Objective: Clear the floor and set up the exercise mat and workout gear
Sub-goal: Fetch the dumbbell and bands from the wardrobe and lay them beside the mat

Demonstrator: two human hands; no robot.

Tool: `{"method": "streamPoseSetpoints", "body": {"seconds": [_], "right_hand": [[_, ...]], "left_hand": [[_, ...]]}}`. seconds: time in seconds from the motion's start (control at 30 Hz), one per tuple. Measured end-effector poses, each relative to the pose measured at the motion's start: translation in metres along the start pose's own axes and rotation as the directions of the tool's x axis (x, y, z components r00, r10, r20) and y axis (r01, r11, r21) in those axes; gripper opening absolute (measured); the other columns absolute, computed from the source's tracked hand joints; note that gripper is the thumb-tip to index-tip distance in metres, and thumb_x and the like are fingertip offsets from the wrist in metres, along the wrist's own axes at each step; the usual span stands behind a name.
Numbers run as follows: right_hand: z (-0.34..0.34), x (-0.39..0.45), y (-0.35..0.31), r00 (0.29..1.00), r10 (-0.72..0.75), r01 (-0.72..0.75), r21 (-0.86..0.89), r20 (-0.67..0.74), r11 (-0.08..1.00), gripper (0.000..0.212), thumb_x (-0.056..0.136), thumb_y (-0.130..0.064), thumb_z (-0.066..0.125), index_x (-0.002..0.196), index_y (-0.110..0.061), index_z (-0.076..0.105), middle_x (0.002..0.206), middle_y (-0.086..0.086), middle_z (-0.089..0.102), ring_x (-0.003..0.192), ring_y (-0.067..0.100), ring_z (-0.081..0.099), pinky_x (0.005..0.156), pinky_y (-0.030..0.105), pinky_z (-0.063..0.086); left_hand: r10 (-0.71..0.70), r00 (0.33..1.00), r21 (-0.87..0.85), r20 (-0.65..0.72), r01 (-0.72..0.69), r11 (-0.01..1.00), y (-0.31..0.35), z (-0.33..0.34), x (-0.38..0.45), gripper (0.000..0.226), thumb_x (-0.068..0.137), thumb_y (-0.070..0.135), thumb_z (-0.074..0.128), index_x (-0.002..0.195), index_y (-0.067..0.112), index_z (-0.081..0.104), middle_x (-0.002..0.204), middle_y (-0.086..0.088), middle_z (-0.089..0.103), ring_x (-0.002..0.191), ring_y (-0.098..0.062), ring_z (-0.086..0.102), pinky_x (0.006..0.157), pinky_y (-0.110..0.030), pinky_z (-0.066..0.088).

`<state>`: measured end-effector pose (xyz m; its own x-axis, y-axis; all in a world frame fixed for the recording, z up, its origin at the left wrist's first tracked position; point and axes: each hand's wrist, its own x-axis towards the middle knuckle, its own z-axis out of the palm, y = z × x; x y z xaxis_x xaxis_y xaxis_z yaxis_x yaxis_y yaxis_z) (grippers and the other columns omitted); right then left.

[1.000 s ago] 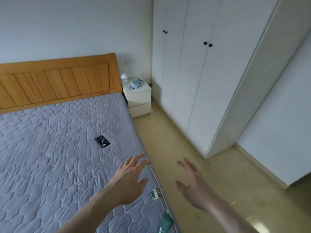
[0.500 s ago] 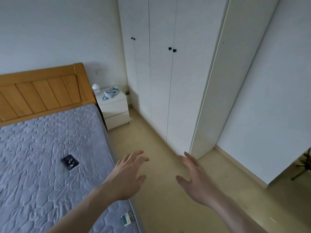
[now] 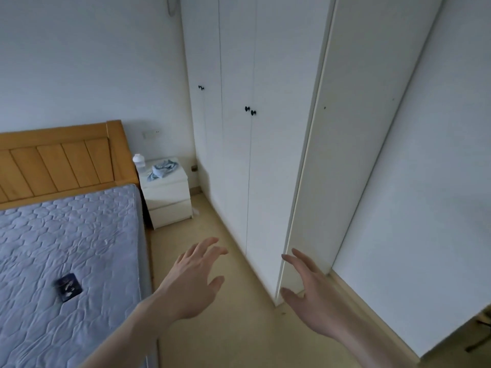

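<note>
pale bedroom, wooden headboard (image 3: 55,160) at far left, grey quilted mattress (image 3: 66,248) below it with a small dark card-like thing (image 3: 68,287) lying flat on top. just right of the bed, white bedside table (image 3: 166,192) carrying a small white bottle (image 3: 138,161) and a crumpled blue cloth (image 3: 162,169). bare yellowish floor (image 3: 212,261) running as a narrow strip, long axis away from the body, between bed and tall white wardrobe (image 3: 252,128), doors closed. left hand (image 3: 190,282) held out over that strip, fingers spread and loose, holding nothing. right hand (image 3: 309,296) likewise spread and empty, near the wardrobe's front corner but not clearly touching. no mat or workout gear in sight; probably behind those doors or elsewhere, so cannot tell direction. right hand nearer the wardrobe. dark legs of something (image 3: 478,335) at far right edge, too cut off to name.
</note>
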<state>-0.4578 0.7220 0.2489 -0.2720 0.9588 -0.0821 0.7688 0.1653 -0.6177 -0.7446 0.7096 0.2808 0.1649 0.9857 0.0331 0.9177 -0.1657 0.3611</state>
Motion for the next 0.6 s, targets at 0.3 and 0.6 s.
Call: {"method": "streamPoseSetpoints", "body": {"seconds": [0.3, 0.6], "right_hand": [[-0.003, 0.13, -0.053, 0.981, -0.185, 0.186, -0.006, 0.059, 0.983, 0.066, 0.097, -0.044, 0.059, 0.153, -0.047, 0.025, 0.163, -0.033, 0.003, 0.136, 0.015, 0.047, 0.11, 0.03, 0.041], [-0.01, 0.295, -0.105, 0.974, -0.225, 0.225, -0.012, -0.014, 0.974, 0.065, 0.098, -0.036, 0.058, 0.155, -0.042, 0.027, 0.162, -0.028, 0.014, 0.147, 0.001, 0.029, 0.112, 0.022, 0.031]], "left_hand": [[-0.16, 0.981, -0.004, -0.108, 0.16, 0.987, -0.069, -0.041, 0.043, 0.055, 0.098, 0.044, 0.055, 0.148, 0.045, 0.032, 0.162, 0.023, 0.01, 0.15, -0.006, 0.013, 0.123, -0.032, 0.019], [-0.161, 0.975, 0.008, -0.153, 0.164, 0.986, -0.167, -0.09, 0.162, 0.056, 0.099, 0.043, 0.055, 0.149, 0.044, 0.031, 0.163, 0.023, 0.008, 0.15, -0.007, 0.013, 0.122, -0.031, 0.018]]}}
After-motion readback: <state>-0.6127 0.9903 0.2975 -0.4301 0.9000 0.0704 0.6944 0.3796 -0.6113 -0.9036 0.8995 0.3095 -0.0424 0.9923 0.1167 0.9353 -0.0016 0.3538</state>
